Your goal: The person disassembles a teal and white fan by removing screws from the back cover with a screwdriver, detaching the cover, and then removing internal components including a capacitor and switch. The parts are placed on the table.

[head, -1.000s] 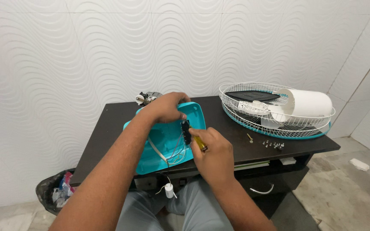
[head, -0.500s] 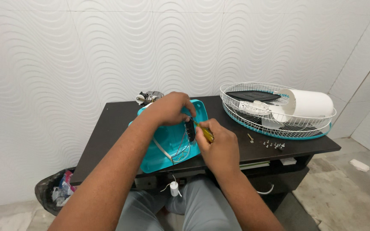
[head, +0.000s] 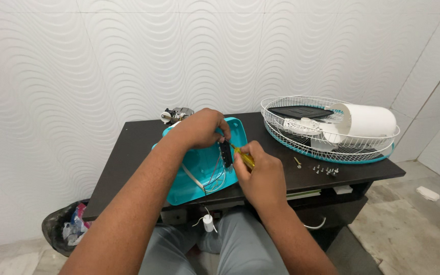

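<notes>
Dark table (head: pixel 128 153) against a white wall. On its top: a teal plastic housing (head: pixel 199 168) at centre; a small metal motor (head: pixel 177 114) at 11 o'clock of it; a wire fan guard (head: pixel 327 147) at 3 o'clock; loose screws (head: pixel 324 169) near the guard's front edge.

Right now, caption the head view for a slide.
Left hand steadies a teal fan base on a dark table; right hand drives a yellow-handled screwdriver into its black switch block.
</notes>
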